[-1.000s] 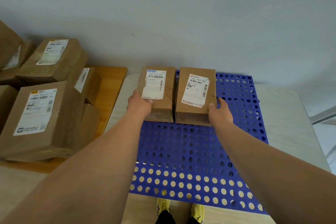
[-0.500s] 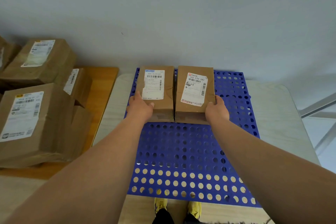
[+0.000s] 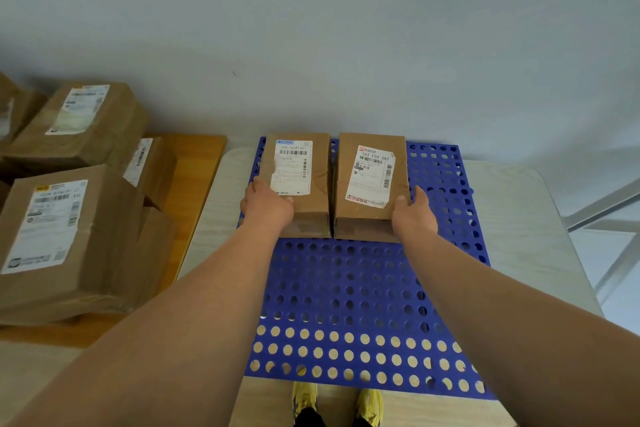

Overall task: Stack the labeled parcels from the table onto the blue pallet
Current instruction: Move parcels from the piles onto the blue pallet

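Pale table (image 3: 512,218), blue pallet (image 3: 346,288) flat on it, wooden table (image 3: 194,184) bearing parcels (image 3: 69,236)
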The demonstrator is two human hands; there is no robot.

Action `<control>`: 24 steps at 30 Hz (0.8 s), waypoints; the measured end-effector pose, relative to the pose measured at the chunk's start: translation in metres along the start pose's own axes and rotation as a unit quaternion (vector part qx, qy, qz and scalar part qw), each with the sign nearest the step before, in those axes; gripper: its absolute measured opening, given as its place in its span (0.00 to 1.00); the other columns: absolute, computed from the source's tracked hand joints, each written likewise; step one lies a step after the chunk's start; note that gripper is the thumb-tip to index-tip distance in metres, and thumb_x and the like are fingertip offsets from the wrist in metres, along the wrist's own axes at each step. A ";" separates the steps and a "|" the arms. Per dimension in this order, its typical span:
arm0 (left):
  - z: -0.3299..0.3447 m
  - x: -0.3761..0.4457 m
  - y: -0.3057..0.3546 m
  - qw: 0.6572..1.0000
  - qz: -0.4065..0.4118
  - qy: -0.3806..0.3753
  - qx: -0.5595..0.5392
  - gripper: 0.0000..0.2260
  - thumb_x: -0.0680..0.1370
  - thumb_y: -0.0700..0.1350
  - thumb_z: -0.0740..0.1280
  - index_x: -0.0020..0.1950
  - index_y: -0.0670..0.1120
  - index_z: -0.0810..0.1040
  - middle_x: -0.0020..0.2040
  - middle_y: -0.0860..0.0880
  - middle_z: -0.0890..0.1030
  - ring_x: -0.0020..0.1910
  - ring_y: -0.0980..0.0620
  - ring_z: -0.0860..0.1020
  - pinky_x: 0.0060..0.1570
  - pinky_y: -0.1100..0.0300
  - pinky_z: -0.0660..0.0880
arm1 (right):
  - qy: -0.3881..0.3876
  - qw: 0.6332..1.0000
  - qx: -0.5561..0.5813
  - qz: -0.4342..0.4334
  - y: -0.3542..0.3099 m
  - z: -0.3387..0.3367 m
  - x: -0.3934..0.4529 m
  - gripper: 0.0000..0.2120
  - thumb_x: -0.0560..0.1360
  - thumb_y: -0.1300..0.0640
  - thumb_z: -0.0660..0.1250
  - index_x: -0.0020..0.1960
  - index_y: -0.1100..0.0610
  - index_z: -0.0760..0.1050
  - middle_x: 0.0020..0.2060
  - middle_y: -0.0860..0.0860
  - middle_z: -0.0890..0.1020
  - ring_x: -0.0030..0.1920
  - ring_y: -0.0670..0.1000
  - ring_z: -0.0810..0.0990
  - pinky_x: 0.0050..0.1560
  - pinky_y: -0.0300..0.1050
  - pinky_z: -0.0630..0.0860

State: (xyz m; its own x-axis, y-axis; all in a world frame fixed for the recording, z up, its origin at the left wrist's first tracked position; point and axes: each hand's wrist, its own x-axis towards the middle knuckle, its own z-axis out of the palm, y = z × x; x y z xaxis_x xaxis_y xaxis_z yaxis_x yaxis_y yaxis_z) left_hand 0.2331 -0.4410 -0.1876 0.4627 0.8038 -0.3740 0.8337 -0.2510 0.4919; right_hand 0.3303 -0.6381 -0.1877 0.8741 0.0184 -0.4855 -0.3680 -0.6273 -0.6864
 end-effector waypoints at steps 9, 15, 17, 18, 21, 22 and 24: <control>-0.067 -0.031 -0.003 0.997 0.029 0.072 -0.015 0.35 0.80 0.49 0.64 0.80 0.44 0.47 0.79 0.43 0.55 0.76 0.42 0.55 0.73 0.45 0.57 | 0.031 0.968 -0.047 -0.246 -0.067 0.025 -0.045 0.25 0.82 0.52 0.56 0.78 0.54 0.59 0.75 0.53 0.64 0.76 0.55 0.57 0.74 0.55 0.57; -0.157 -0.058 -0.049 0.984 0.018 0.172 -0.033 0.34 0.80 0.49 0.63 0.80 0.48 0.47 0.79 0.45 0.56 0.77 0.43 0.54 0.74 0.44 0.55 | -0.102 0.924 -0.014 -0.368 -0.118 0.094 -0.122 0.22 0.83 0.52 0.56 0.76 0.55 0.63 0.71 0.56 0.70 0.71 0.57 0.66 0.71 0.56 0.64; -0.182 -0.067 -0.072 0.981 -0.004 0.187 -0.048 0.33 0.81 0.49 0.63 0.80 0.49 0.47 0.78 0.45 0.57 0.77 0.42 0.55 0.73 0.43 0.57 | -0.141 0.912 -0.014 -0.385 -0.126 0.116 -0.152 0.22 0.83 0.51 0.56 0.76 0.53 0.63 0.70 0.56 0.71 0.70 0.58 0.68 0.71 0.57 0.64; -0.194 -0.069 -0.084 0.980 -0.015 0.193 -0.055 0.33 0.81 0.49 0.63 0.80 0.50 0.47 0.78 0.45 0.56 0.77 0.42 0.54 0.74 0.42 0.57 | -0.154 0.907 -0.017 -0.392 -0.130 0.125 -0.167 0.23 0.83 0.50 0.56 0.76 0.52 0.63 0.69 0.55 0.72 0.70 0.57 0.68 0.70 0.57 0.65; -0.222 -0.070 -0.121 0.974 -0.048 0.209 -0.066 0.33 0.81 0.49 0.62 0.80 0.50 0.46 0.79 0.47 0.54 0.78 0.44 0.52 0.75 0.44 0.56 | -0.176 0.892 -0.018 -0.417 -0.143 0.153 -0.198 0.23 0.82 0.49 0.57 0.76 0.50 0.62 0.61 0.52 0.76 0.67 0.57 0.73 0.67 0.57 0.71; -0.230 -0.069 -0.134 0.973 -0.057 0.214 -0.069 0.33 0.81 0.49 0.62 0.80 0.50 0.46 0.79 0.47 0.54 0.78 0.44 0.52 0.75 0.45 0.55 | -0.177 0.890 -0.022 -0.419 -0.149 0.161 -0.207 0.23 0.82 0.49 0.57 0.76 0.50 0.62 0.63 0.52 0.76 0.67 0.56 0.74 0.67 0.56 0.71; -0.247 -0.064 -0.159 0.968 -0.074 0.219 -0.092 0.33 0.81 0.49 0.63 0.80 0.50 0.48 0.79 0.47 0.55 0.78 0.44 0.53 0.74 0.44 0.57 | -0.177 0.893 -0.031 -0.414 -0.162 0.180 -0.222 0.22 0.82 0.51 0.58 0.76 0.50 0.63 0.69 0.51 0.72 0.69 0.53 0.71 0.69 0.51 0.68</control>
State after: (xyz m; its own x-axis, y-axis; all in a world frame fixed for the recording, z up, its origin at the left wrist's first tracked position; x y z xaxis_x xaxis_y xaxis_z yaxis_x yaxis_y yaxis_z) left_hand -0.0035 -0.3197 -0.0480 0.1359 0.9855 -0.1012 0.7945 -0.0473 0.6054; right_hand 0.1386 -0.4001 -0.0660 0.6802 0.7326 0.0257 0.3843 -0.3265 -0.8636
